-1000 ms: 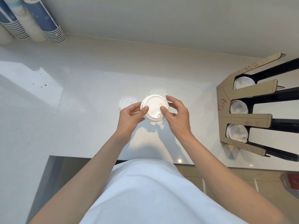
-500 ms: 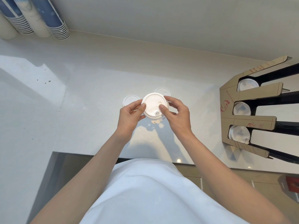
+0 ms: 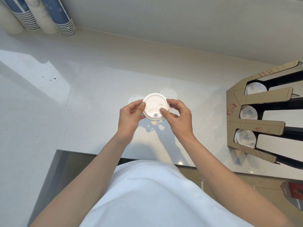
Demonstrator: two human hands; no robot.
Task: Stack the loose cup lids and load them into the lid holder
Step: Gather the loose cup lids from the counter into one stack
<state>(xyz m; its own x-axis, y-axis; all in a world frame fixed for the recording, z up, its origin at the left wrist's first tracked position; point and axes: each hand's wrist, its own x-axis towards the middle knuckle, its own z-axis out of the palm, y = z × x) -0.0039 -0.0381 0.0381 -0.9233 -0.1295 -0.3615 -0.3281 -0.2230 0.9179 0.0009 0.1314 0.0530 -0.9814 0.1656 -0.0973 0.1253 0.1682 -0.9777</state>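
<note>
A small stack of white cup lids (image 3: 154, 105) is held above the white counter between both hands. My left hand (image 3: 131, 118) pinches its left rim and my right hand (image 3: 177, 117) grips its right rim, thumb on top. Two loose white lids lie flat on the counter behind it, one lid (image 3: 135, 99) to the left and another lid (image 3: 168, 93) to the right, both partly hidden by the stack. The cardboard lid holder (image 3: 255, 99) stands at the right, with a lid showing in each of its three slots.
Stacks of blue and white paper cups (image 3: 49, 18) hang at the top left against the wall. The counter's front edge (image 3: 114, 153) runs just before my body, with a drop to the floor beyond it.
The lid stack has turned a little in my hands and my thumbs have shifted on its top. The camera view has drifted slightly. The two lids on the counter have not moved.
</note>
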